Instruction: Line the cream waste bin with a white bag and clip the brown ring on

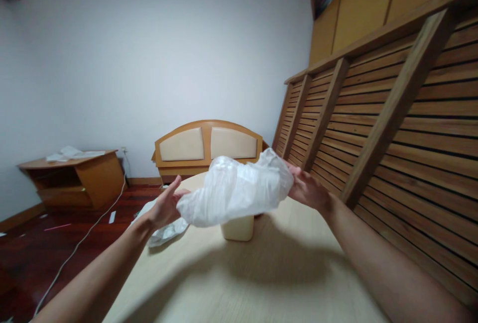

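Note:
A bulky bundle in white translucent wrapping is held up over the pale table between both hands. My left hand grips its left end, with the thumb pointing up and the other fingertips partly hidden by the wrapping. At the upper right end, my right hand is closed on the bundle, its fingertips partly covered. Below and behind the bundle stands a cream-coloured box-like object, its upper part hidden. Another crumpled white plastic piece lies on the table's left side.
A wooden headboard with cream panels stands against the wall. On the right leans a large slatted wooden frame. A low wooden desk with white sheets is at the left, and a white cable runs across the dark red floor.

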`<action>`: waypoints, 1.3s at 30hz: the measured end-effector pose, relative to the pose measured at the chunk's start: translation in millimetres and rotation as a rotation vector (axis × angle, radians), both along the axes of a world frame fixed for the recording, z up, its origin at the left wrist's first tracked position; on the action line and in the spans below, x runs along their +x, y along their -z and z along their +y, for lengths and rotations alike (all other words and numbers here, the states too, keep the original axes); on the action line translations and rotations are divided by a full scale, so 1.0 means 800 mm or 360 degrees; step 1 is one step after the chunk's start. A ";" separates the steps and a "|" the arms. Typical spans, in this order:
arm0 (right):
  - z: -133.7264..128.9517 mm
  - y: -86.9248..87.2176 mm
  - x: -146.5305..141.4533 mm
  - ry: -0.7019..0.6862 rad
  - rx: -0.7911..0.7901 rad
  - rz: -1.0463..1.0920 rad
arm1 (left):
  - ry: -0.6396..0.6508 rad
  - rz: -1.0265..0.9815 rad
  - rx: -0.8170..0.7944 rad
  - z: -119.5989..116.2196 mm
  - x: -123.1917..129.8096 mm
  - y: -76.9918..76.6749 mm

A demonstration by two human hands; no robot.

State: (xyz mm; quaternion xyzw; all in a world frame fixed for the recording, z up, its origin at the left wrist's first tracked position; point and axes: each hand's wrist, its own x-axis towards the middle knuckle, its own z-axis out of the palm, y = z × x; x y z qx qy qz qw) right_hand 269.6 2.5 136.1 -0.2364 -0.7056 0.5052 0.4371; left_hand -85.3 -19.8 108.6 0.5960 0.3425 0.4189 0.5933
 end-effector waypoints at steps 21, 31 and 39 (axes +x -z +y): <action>-0.093 0.109 -0.017 -0.0082 0.0772 -0.1846 | 0.0352 0.2009 0.1195 -0.096 0.102 0.092; -0.099 0.109 -0.012 -0.0163 0.0826 -0.1776 | 0.0558 0.1757 0.1188 -0.108 0.088 0.079; -0.044 0.025 -0.003 0.0316 0.0433 -0.0764 | -0.0404 0.0584 0.0672 -0.046 0.054 0.020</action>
